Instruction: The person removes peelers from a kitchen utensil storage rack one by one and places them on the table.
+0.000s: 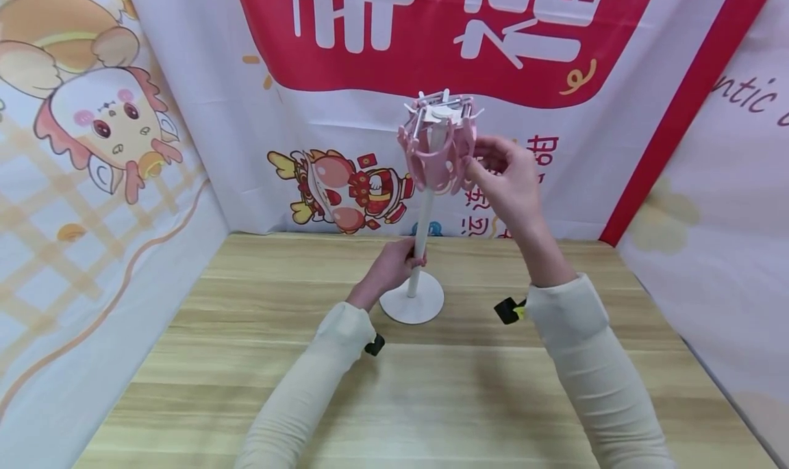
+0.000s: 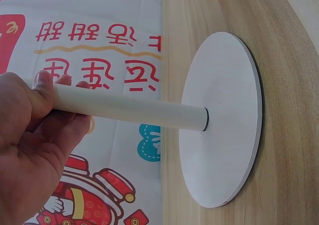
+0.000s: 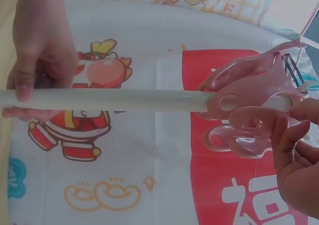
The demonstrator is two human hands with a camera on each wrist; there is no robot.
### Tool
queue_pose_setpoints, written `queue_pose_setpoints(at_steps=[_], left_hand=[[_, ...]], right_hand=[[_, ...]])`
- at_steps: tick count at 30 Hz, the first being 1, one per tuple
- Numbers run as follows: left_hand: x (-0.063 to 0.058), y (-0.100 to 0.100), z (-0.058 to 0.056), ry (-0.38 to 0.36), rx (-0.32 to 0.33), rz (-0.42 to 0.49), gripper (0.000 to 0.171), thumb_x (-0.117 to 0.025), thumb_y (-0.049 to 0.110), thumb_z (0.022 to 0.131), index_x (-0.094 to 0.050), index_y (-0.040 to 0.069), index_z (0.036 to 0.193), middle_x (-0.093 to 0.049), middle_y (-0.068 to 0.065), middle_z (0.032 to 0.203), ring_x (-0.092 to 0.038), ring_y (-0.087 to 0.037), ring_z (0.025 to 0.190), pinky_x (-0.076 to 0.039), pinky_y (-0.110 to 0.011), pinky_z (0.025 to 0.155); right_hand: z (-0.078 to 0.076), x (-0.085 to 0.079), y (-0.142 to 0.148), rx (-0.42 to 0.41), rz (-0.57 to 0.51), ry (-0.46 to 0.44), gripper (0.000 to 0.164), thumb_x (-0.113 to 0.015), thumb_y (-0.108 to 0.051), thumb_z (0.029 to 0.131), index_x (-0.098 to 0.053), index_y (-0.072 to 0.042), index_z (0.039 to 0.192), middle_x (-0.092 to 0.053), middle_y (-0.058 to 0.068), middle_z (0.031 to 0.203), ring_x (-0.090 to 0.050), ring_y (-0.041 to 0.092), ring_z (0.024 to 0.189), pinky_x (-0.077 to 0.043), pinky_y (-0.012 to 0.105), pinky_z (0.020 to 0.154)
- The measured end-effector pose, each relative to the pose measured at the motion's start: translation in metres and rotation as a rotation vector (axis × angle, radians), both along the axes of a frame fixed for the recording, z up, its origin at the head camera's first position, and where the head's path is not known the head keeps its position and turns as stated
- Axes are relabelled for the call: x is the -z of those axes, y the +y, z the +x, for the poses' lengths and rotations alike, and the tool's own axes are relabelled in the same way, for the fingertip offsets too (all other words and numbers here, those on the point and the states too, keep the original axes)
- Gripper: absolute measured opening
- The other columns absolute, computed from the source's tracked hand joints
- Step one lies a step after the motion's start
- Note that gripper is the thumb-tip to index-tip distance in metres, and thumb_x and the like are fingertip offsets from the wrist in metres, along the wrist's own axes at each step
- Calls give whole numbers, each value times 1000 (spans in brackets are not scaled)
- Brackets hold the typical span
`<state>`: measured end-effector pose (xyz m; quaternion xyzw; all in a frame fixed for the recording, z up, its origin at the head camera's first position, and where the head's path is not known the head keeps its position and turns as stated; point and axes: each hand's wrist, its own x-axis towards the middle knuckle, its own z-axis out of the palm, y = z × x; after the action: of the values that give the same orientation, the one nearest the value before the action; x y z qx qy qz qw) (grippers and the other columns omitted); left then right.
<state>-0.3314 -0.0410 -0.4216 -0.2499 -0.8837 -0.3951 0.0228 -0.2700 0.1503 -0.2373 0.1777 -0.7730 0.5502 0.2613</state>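
Note:
On the wooden table stands a white stand with a slim white pole (image 1: 422, 229) and a flat round base (image 1: 411, 313). My left hand (image 1: 390, 267) grips the pole a little above the base, thumb and fingers curled round it in the left wrist view. Pink plastic pieces (image 1: 436, 169) with oval holes hang in a ring round the white hooked top (image 1: 445, 114), thin metal bars among them. At the right side of this ring, my right hand (image 1: 508, 181) pinches the edge of one pink piece (image 3: 254, 118) between thumb and fingers.
The wooden table (image 1: 277, 298) reaches back to a white and red printed cloth (image 1: 357, 133) hanging close behind the stand. Printed cloths also hang at the left (image 1: 111, 202) and right (image 1: 696, 263) sides. Small black wrist devices (image 1: 507, 311) show below the cream sleeves.

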Motion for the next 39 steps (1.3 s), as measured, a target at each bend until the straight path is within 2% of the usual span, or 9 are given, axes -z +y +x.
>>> queue_pose_setpoints(at_steps=[6, 17, 27, 33, 39], left_hand=[[-3, -1, 0, -9, 1, -5, 3, -60, 7, 98, -63, 8, 100, -67, -3, 92, -64, -20, 93, -55, -46, 99], [-1, -2, -1, -12, -6, -8, 4, -60, 9, 99, -63, 8, 101, -66, -1, 92, -65, -19, 94, -55, -46, 99], [-1, -1, 0, -12, 0, -15, 4, -59, 8, 99, -63, 9, 101, -67, -1, 91, -64, -19, 93, -54, -48, 101], [0, -1, -1, -4, 5, -5, 6, -59, 6, 99, -64, 5, 103, -67, -1, 91, -65, -19, 93, -54, -48, 101], [0, -1, -1, -14, -1, 8, 6, -59, 7, 99, -63, 11, 99, -67, -1, 91, -65, -19, 92, -54, -48, 101]], right_hand=[[-1, -3, 2, 4, -33, 11, 35, -71, -20, 92, -67, -5, 123, -68, 12, 113, -62, 13, 84, -53, 15, 70], [0, -5, 4, 53, -48, 29, 38, -73, -27, 91, -67, -9, 124, -69, 8, 119, -66, 14, 100, -57, 20, 87], [5, -1, 6, 9, -126, 66, 38, -74, -25, 90, -66, -7, 123, -70, 8, 117, -70, 15, 102, -57, 25, 93], [9, 0, 8, 5, -143, 82, 39, -74, -26, 89, -66, -7, 122, -71, 8, 116, -70, 15, 102, -57, 25, 93], [12, 4, 10, 2, -162, 62, 39, -74, -26, 89, -66, -8, 122, -71, 7, 115, -70, 16, 102, -57, 25, 94]])
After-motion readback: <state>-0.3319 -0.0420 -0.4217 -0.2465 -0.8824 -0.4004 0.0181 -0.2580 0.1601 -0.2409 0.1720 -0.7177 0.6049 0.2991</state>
